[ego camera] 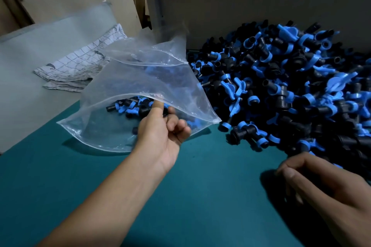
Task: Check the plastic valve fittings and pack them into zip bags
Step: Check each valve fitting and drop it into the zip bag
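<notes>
A clear zip bag [124, 86] stands open-mouthed on the green table, with several black and blue valve fittings [130, 107] inside it. My left hand [162, 132] pinches the bag's near lip, thumb on the rim. A large heap of black and blue valve fittings [281, 90] fills the right side of the table. My right hand [313, 178] hovers low at the heap's near edge, fingers loosely curled, and I see nothing held in it.
A folded checked cloth [80, 64] lies behind the bag on a grey surface. The green table [200, 196] stretches toward me. A grey board [261, 12] backs the heap, and a metal post [152, 0] rises behind the bag.
</notes>
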The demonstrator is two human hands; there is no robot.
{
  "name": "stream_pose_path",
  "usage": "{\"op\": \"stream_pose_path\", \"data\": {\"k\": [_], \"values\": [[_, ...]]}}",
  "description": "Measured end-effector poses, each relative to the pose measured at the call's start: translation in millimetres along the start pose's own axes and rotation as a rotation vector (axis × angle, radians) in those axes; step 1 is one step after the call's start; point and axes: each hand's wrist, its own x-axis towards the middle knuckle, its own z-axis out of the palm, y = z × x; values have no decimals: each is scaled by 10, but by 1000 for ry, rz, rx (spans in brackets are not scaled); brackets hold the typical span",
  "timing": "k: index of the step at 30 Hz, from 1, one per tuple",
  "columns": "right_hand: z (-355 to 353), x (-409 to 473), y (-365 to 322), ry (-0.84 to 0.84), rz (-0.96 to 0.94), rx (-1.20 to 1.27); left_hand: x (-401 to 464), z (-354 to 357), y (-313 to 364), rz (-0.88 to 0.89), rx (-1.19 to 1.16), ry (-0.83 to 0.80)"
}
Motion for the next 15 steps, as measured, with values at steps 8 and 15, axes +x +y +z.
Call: {"op": "stream_pose_path", "data": {"k": [8,15], "values": [[28,-19,-177,23,7,52,7,-16,-124,35,-146,-84],[37,-41,-264,30,3,58,11,-88,-95,-55,197,-132]]}}
